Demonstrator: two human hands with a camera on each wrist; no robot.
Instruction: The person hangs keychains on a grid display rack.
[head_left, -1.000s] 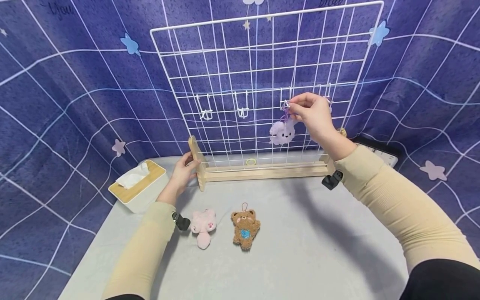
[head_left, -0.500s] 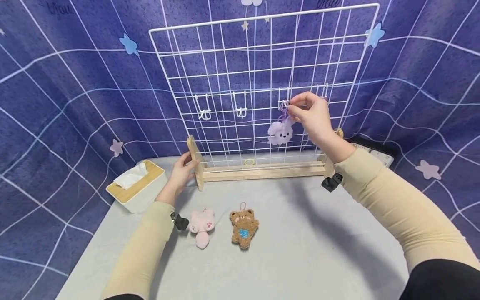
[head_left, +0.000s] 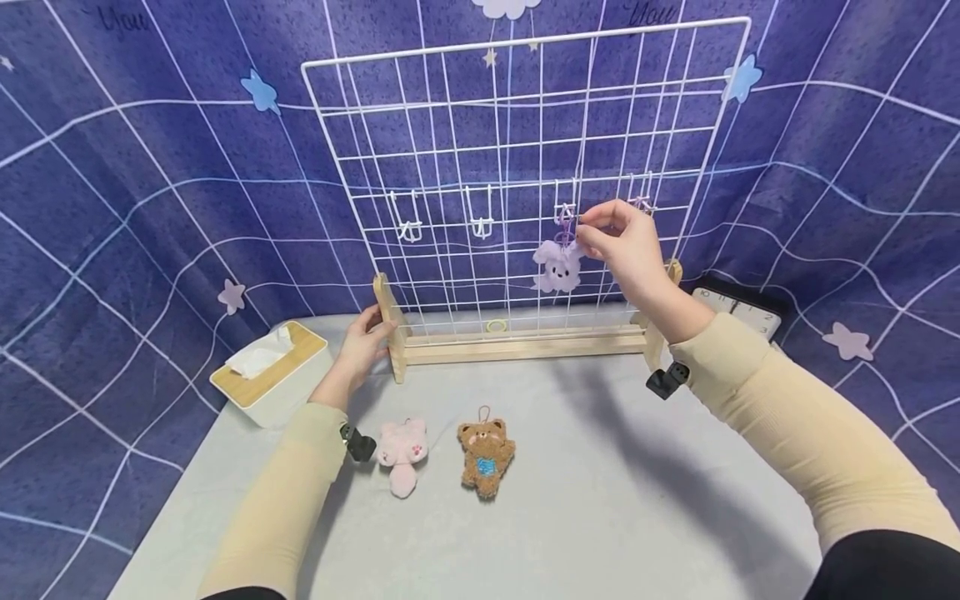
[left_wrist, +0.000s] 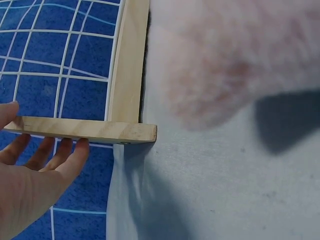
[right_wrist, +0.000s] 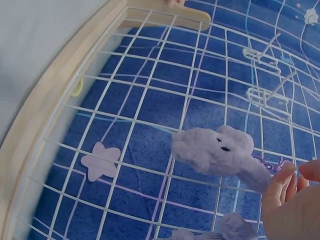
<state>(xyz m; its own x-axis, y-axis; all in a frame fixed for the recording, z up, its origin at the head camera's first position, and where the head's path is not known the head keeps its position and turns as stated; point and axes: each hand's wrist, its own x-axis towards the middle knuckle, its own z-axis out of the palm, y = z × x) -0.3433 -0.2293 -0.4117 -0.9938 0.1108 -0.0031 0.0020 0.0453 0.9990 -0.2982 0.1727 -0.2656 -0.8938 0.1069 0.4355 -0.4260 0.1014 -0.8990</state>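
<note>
A white wire grid rack [head_left: 525,158] stands on a wooden base. My left hand [head_left: 365,343] grips its left wooden end piece [left_wrist: 90,129], thumb on one side and fingers on the other. A lilac bunny plush keychain [head_left: 558,268] hangs by its purple cord from a white hook [head_left: 565,214]. Just right of the cord is my right hand [head_left: 626,250], its thumb and index fingertips slightly apart and close to the bunny's ear. In the right wrist view, the fingertips overlap the end of the purple cord [right_wrist: 270,163]. A second lilac plush [right_wrist: 237,227] shows there in part.
Two more hooks [head_left: 482,225] sit farther left on the grid. A pink plush [head_left: 402,454] and a brown bear plush [head_left: 486,457] lie on the table [head_left: 570,517]. A tissue box [head_left: 273,371] stands left, a clock [head_left: 738,307] behind right.
My right hand has come down a little and its fingertips have parted from the cord at the hook. The bunny hangs more upright. My left hand stays on the wooden end piece.
</note>
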